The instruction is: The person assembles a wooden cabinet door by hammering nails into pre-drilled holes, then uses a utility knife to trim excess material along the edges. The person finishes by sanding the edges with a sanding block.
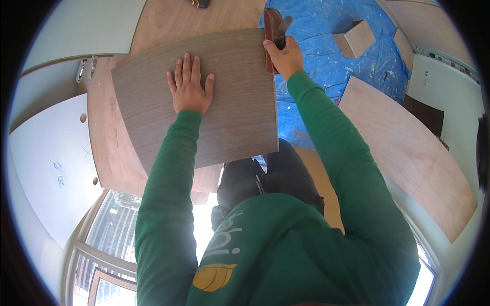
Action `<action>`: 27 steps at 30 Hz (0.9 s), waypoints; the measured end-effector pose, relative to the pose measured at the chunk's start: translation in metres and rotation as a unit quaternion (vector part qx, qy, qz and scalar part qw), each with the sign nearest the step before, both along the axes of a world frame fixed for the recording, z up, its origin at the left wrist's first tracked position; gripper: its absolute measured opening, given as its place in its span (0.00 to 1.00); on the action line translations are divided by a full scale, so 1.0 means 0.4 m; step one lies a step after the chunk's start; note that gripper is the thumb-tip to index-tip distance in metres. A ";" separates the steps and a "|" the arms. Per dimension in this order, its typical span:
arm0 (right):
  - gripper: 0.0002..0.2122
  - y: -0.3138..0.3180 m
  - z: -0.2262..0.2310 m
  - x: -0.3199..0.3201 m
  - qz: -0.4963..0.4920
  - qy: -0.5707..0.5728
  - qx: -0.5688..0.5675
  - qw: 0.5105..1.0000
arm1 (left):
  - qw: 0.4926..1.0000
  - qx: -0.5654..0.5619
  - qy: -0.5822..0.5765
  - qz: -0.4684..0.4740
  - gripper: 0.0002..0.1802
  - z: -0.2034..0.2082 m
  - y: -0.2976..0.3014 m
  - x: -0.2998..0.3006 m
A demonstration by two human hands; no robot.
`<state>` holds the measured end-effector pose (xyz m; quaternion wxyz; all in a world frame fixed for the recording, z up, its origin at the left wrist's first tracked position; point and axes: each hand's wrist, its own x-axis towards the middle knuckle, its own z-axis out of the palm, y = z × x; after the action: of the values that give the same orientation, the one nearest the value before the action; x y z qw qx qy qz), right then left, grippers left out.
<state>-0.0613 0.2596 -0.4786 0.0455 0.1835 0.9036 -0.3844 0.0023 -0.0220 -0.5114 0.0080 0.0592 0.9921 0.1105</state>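
Observation:
A brown wood-grain panel (235, 112) lies flat in front of me, its right edge reaching out over a blue sheet. My left hand (191, 89) rests palm down on the panel, fingers stretched and spread, holding nothing. At the panel's far right corner, my right hand (285, 57) is closed around a hand sander (270, 48) with a reddish-brown face and a dark grey handle. The sander sits against the panel's right edge. My palm and fingers hide part of its body.
Paint-spattered blue sheeting (321, 56) covers the right side, with a small wooden box (356, 40) on it. A pale curved board (408, 153) leans at right. At left stands a white panel (56, 163) with round holes. A wooden surface (115, 132) lies under the brown panel.

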 end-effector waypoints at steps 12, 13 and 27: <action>0.35 0.026 -0.119 -0.176 0.095 0.077 0.173 0.977 | 0.999 -0.029 0.018 0.008 0.36 -0.005 -0.001 -0.006; 0.35 0.016 -0.105 -0.177 0.101 0.066 0.163 0.979 | 0.999 -0.034 0.021 0.010 0.36 -0.011 -0.006 -0.005; 0.33 -0.013 -0.035 -0.141 0.080 0.018 0.166 0.983 | 0.998 -0.035 0.044 0.007 0.37 -0.040 -0.006 -0.003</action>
<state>-0.1178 0.2544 -0.4926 0.0285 0.1086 0.9673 -0.2276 0.0013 -0.0244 -0.5275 -0.0345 0.0570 0.9951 0.0731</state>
